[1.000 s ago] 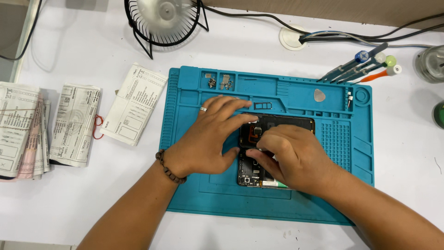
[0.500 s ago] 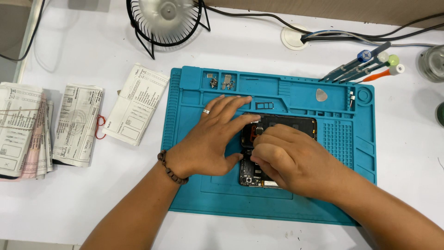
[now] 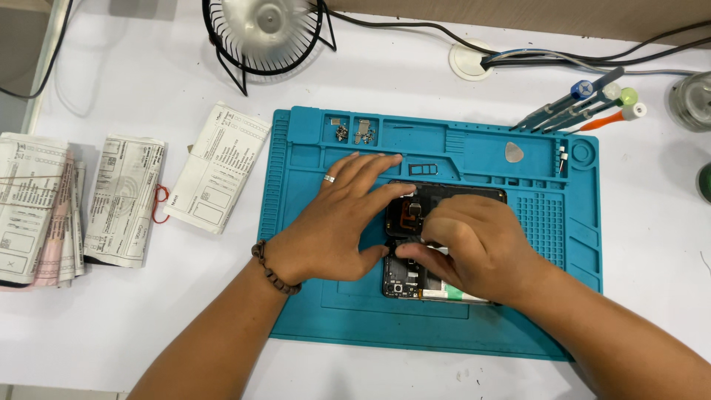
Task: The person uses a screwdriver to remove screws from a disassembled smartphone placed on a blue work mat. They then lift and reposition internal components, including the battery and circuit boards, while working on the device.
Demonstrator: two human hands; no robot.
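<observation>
The right hand (image 3: 474, 248) curls over an opened phone (image 3: 444, 222) lying on the blue work mat (image 3: 311, 311), fingertips pinching at something small inside it; what they grip is hidden. The left hand (image 3: 333, 222), wearing a ring and bead bracelet, lies flat with fingers spread, pressing the phone's left edge. Beyond, small screws (image 3: 342, 133) sit in the mat's tray compartments. Screwdrivers (image 3: 585, 104) lie at the far right, folded papers (image 3: 215, 167) to the left, and a small fan (image 3: 263, 30) stands farthest back on the tabletop (image 3: 133, 326).

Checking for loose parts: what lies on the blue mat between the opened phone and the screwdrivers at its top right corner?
In the head view, a small grey pick lies in a mat recess between the phone and the screwdrivers.
</observation>
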